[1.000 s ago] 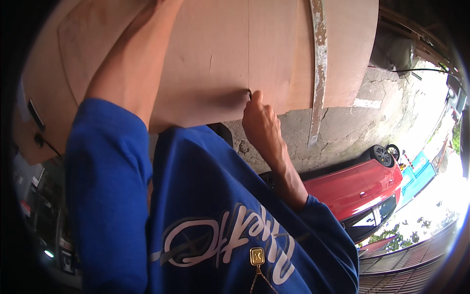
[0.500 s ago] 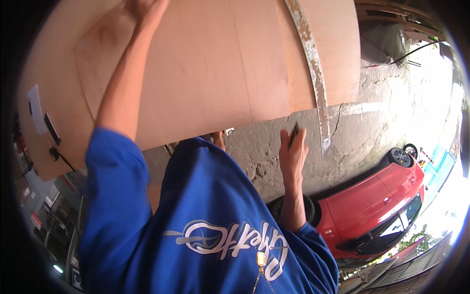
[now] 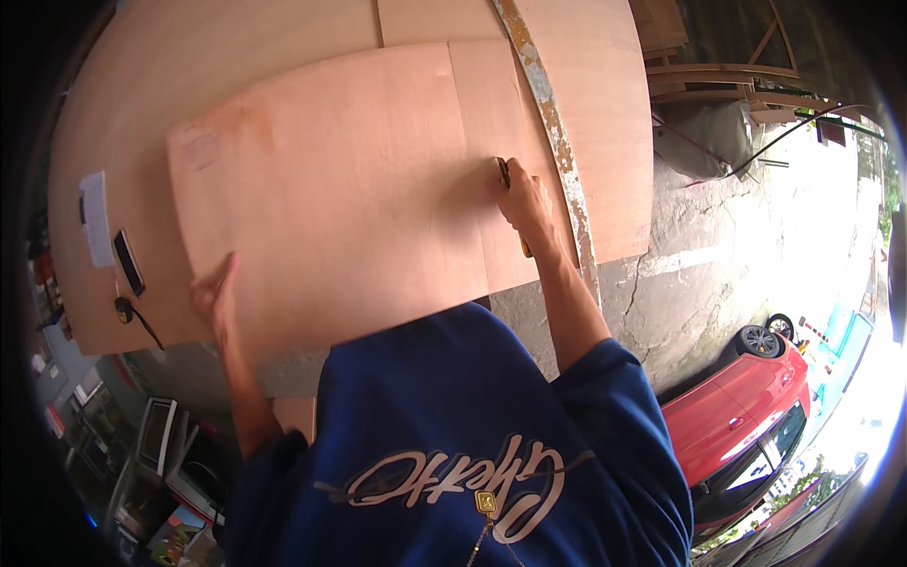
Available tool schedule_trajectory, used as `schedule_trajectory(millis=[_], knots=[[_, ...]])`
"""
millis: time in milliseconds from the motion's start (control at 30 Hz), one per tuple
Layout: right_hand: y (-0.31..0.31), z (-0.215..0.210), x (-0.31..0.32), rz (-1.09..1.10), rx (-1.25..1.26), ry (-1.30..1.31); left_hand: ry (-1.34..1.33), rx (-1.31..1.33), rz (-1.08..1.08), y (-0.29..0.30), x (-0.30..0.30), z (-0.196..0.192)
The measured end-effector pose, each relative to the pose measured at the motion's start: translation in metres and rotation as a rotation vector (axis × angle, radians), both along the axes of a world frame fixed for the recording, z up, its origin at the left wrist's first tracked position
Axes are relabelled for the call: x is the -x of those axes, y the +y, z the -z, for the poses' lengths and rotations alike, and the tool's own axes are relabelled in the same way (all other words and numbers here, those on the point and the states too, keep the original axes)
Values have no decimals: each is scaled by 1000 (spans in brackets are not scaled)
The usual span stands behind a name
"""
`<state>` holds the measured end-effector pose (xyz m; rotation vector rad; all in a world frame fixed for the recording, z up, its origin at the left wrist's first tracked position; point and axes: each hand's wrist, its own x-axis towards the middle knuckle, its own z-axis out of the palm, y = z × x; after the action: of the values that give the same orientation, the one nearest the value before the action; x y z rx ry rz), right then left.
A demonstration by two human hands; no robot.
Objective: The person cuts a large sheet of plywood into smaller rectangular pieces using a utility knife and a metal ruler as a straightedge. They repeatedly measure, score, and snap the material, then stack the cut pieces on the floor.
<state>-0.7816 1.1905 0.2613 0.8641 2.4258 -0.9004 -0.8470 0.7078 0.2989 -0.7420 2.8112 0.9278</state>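
A thin plywood sheet lies on top of a larger plywood board. My left hand rests flat near the sheet's lower left edge, fingers together. My right hand grips a small dark tool with a yellow end, its tip on the sheet next to a seam line. A long worn metal straightedge lies diagonally on the board just right of that hand. My blue sleeves and chest fill the lower middle.
A phone, a white paper and a cable lie on the board's left part. Cracked concrete floor is at right, with a red car beyond. Wooden frames stand at upper right.
The view has swung so more of the board shows. My left hand came down from the sheet's far edge to its near left edge. My right hand moved up onto the sheet with the tool.
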Motion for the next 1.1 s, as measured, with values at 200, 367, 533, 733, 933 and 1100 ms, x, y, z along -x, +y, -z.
schedule_trajectory(millis=[200,367,533,733,933,1100], knots=[[11,1,0,-15,106,16,148,-22,-111,-3,-9,-24],[4,6,-10,39,143,152,-157,459,-141,28,12,0],[0,6,24,62,199,324,268,516,245,97,49,22],[-14,2,103,-29,139,242,641,80,839,285,145,66],[-23,-2,117,-98,-42,183,649,57,1024,380,185,95],[-22,0,124,-78,-24,150,706,59,974,383,184,108]])
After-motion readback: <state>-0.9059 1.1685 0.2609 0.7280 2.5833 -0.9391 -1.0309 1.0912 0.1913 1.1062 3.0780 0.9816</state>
